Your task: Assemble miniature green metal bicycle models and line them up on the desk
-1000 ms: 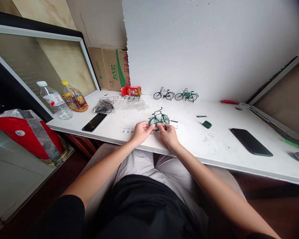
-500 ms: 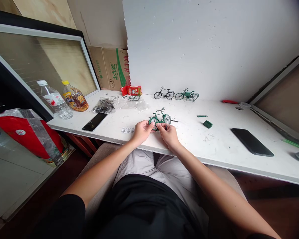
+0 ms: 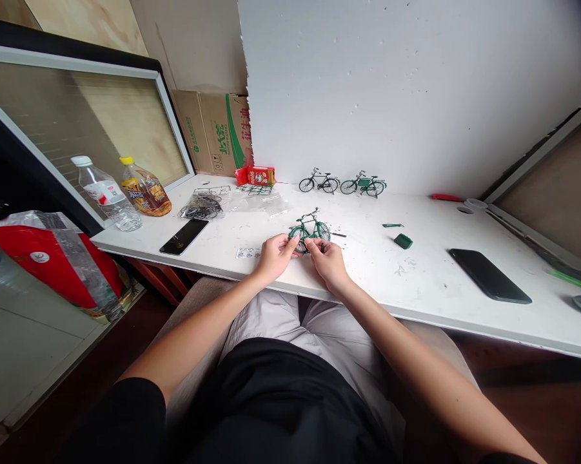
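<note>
A small green model bicycle (image 3: 311, 225) is held upright near the front edge of the white table. My left hand (image 3: 276, 256) pinches it by the wheel at its left end. The thumb and fingers of my right hand (image 3: 327, 259) close on its lower middle; the exact part between them is hidden. Under my left hand lies a printed paper slip (image 3: 248, 253), partly covered. A thin dark stick (image 3: 338, 235) lies just beyond my right hand. Farther right are a small green box-shaped piece (image 3: 403, 241) and a thin green strip (image 3: 393, 225).
By the wall stand a black model bicycle (image 3: 319, 182) and a green one (image 3: 364, 185). A phone (image 3: 184, 236), bagged dark parts (image 3: 202, 205) and two bottles (image 3: 146, 188) are on the left. A black slab-like device (image 3: 489, 276) lies right. A cardboard box (image 3: 207, 132) stands behind.
The model bicycle has tilted slightly, its right wheel shifting a little left. Both hands keep their hold in almost the same place.
</note>
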The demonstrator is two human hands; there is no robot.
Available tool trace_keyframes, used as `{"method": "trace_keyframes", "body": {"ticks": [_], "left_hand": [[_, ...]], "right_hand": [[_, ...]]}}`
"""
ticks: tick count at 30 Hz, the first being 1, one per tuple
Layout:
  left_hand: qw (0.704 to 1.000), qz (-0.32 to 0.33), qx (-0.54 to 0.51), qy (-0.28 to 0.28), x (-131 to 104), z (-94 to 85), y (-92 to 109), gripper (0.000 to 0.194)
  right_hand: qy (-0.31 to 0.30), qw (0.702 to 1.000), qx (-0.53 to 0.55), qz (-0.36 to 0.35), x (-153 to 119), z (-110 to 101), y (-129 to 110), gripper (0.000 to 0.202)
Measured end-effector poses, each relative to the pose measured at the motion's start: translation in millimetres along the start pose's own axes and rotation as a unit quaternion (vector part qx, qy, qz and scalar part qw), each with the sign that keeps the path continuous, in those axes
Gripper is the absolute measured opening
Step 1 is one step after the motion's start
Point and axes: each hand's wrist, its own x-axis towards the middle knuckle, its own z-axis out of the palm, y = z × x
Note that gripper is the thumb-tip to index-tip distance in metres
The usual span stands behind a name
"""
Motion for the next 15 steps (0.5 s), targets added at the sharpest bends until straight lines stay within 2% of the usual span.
{"method": "trace_keyframes", "body": {"ticks": [15], "left_hand": [[1.0,0.022,0.009,-0.008,-3.4,1.1,2.4,0.048]], "right_hand": [[0.008,1.0,0.006,0.02,-1.5,0.3,-2.9,0.051]]}}
